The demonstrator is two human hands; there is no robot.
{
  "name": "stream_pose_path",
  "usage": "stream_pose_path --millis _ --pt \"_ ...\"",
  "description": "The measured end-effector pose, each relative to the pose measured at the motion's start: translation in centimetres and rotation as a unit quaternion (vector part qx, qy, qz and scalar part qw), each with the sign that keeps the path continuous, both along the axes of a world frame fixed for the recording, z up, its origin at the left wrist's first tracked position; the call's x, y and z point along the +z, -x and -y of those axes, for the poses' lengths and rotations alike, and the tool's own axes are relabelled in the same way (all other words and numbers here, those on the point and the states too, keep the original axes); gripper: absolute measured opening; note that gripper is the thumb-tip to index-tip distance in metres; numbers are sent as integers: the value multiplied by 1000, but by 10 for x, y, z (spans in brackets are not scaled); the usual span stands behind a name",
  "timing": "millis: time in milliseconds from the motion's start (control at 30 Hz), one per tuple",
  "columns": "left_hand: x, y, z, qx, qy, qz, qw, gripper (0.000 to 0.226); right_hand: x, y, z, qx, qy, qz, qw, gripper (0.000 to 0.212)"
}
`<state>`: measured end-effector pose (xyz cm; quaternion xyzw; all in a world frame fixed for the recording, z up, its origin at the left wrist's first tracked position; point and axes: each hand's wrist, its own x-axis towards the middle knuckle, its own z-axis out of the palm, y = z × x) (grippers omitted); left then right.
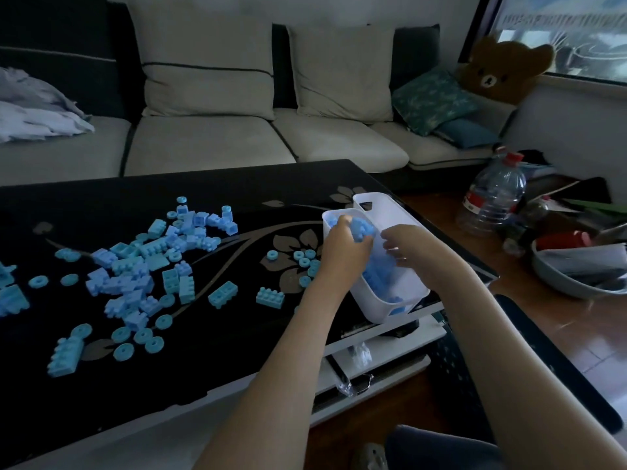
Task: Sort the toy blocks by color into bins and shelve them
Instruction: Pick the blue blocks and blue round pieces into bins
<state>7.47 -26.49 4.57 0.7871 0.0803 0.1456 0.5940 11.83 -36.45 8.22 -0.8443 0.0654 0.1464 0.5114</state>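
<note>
My left hand is curled round a clump of blue blocks over the white bin. My right hand, at its three o'clock, bends its fingers at the bin's rim, and I cannot tell whether they grip. Loose blue blocks lie scattered on the black table at the bin's nine o'clock. The bin, holding blue blocks, sits at the table's right edge, with a second white bin at its twelve o'clock and a water bottle at two.
</note>
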Motion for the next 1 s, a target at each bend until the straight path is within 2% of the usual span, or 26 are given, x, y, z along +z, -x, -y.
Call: stream_pose_path --millis 100,167,233,333,400,467,500,567,600,667,733,767,867,933,1000 --pt "0 1 8 -67 -55 -18 996 51 -1 6 -1 19 136 8 991 34" --pt "-1 4 14 -102 -117 -24 988 71 -1 14 -2 76 122 60 988 35" --pt "-1 7 17 -129 -153 -27 979 79 -7 19 5 100 129 90 983 35" --pt "-2 7 17 -158 -143 -21 977 73 -9 16 11 122 238 109 957 35" --pt "-5 5 14 -173 -161 -9 972 63 -5 16 15 93 265 135 950 39" --pt "-7 6 11 -182 -171 -29 968 62 -3 15 21 74 261 170 947 43" --pt "-10 6 9 -172 -187 -36 967 62 -1 17 23 79 259 188 944 46" --pt "-15 5 6 -85 -266 -40 959 57 -3 20 22 144 281 197 928 54" --pt "-19 3 3 -35 -306 -35 951 53 -7 21 20 193 307 194 912 56" --pt "-23 2 -3 14 -311 -53 949 45 -13 23 15 278 378 165 868 56" --pt "-26 4 -11 7 -281 -70 957 44 -16 25 9 319 439 155 826 52" --pt "-27 6 -14 -4 -270 -69 960 44 -14 26 7 320 453 154 818 48" --pt "-26 11 -22 -26 -248 -50 967 43 -8 30 5 304 449 157 826 40" --pt "-23 16 -26 -39 -232 -53 970 41 -9 29 1 282 381 187 860 39" --pt "-20 21 -32 -46 -208 -49 976 39 -12 27 -6 275 312 214 884 46"
